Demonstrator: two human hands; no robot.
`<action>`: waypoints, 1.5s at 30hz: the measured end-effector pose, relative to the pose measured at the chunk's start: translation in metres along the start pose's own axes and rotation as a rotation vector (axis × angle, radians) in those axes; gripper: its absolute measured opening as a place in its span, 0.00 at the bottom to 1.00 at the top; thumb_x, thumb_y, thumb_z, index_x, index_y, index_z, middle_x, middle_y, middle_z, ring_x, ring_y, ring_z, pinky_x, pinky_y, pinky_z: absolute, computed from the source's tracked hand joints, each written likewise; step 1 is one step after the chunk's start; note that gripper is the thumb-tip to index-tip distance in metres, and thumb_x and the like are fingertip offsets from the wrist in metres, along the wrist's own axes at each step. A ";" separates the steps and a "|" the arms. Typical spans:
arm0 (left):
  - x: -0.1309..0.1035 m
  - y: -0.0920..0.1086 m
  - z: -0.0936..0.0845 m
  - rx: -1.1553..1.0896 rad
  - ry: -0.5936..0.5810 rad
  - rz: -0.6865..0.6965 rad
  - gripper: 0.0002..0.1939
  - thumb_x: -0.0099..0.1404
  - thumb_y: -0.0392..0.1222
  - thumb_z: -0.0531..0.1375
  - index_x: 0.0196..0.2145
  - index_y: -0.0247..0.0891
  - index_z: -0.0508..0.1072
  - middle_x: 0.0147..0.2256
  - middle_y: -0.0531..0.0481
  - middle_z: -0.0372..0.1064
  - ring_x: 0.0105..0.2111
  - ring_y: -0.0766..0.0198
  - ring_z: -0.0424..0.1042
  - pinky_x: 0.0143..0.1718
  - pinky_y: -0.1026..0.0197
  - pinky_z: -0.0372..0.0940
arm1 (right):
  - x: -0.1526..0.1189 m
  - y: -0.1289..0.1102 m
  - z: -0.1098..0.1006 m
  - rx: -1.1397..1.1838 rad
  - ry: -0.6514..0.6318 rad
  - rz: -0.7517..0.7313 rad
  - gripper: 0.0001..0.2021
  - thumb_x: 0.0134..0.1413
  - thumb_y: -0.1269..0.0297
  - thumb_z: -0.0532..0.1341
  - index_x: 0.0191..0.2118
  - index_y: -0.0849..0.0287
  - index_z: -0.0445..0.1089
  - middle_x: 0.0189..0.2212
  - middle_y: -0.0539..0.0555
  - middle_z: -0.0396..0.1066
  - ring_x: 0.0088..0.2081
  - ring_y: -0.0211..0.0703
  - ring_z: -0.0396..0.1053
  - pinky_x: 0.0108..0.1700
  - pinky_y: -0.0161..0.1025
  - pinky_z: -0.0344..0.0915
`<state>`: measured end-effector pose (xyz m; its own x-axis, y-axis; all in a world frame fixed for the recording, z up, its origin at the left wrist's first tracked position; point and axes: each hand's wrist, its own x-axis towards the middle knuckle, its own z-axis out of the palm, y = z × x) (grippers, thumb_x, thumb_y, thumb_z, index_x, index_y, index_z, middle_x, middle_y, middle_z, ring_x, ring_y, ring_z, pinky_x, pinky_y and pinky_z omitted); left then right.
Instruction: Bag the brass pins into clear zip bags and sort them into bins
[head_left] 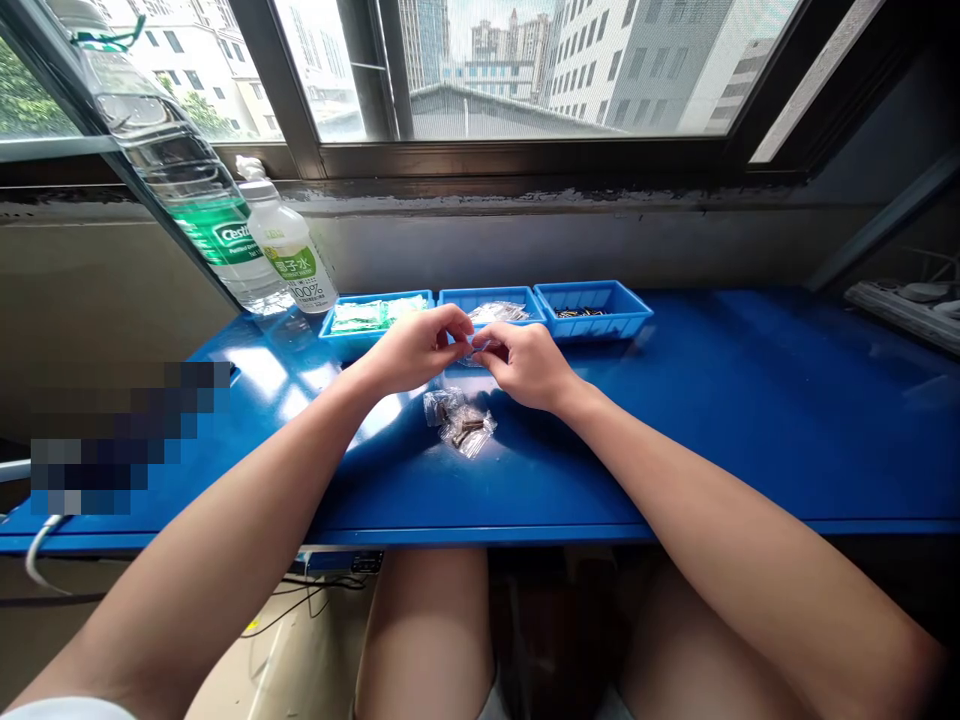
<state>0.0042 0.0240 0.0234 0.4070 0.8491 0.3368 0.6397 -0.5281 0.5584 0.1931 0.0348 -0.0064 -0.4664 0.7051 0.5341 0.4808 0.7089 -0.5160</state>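
Over the middle of the blue table, my left hand [424, 347] and my right hand [525, 362] meet with fingertips pinched on a small clear plastic bag [471, 357]. What is inside the bag, if anything, is too small to tell. Below the hands lie clear packets [465, 425] with brown pieces in them. Just behind the hands stand three blue trays in a row: the left tray [341, 345] holds green and white packets, the middle tray [448, 297] holds clear bags, and the right tray [607, 325] holds small dark pieces.
A large water bottle [202, 200] and a smaller white bottle [289, 245] stand at the back left of the blue table [750, 420]. A white power strip [907, 310] is at the far right. A window runs behind the table. Cables hang under the front edge.
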 end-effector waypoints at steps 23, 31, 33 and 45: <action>0.001 -0.001 -0.003 0.006 0.197 -0.112 0.22 0.59 0.48 0.60 0.49 0.38 0.64 0.38 0.50 0.72 0.26 0.69 0.64 0.30 0.63 0.62 | -0.001 -0.005 -0.004 -0.039 0.149 -0.061 0.13 0.56 0.67 0.57 0.45 0.58 0.74 0.43 0.54 0.77 0.37 0.44 0.73 0.42 0.40 0.69; 0.002 0.000 -0.003 0.142 0.178 -0.045 0.13 0.58 0.46 0.59 0.38 0.36 0.72 0.36 0.49 0.74 0.28 0.66 0.67 0.33 0.61 0.63 | 0.004 0.013 -0.004 -0.172 0.195 0.023 0.21 0.52 0.67 0.58 0.52 0.65 0.72 0.48 0.59 0.75 0.49 0.53 0.70 0.52 0.47 0.67; 0.002 -0.002 -0.002 0.173 0.152 -0.031 0.13 0.58 0.47 0.59 0.37 0.36 0.73 0.35 0.49 0.74 0.28 0.66 0.67 0.34 0.61 0.63 | 0.005 0.016 -0.004 -0.196 0.207 0.031 0.24 0.51 0.66 0.58 0.54 0.68 0.70 0.50 0.61 0.74 0.52 0.54 0.68 0.56 0.48 0.65; 0.002 -0.007 0.000 0.255 0.052 0.040 0.11 0.61 0.45 0.59 0.35 0.36 0.75 0.32 0.50 0.73 0.27 0.66 0.68 0.31 0.64 0.60 | 0.002 0.016 -0.002 -0.488 -0.003 0.123 0.32 0.55 0.60 0.58 0.64 0.69 0.60 0.65 0.64 0.57 0.60 0.66 0.53 0.57 0.61 0.54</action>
<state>0.0008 0.0296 0.0205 0.4055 0.8236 0.3965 0.7704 -0.5414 0.3366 0.2016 0.0473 -0.0120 -0.3869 0.7834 0.4865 0.8230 0.5313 -0.2011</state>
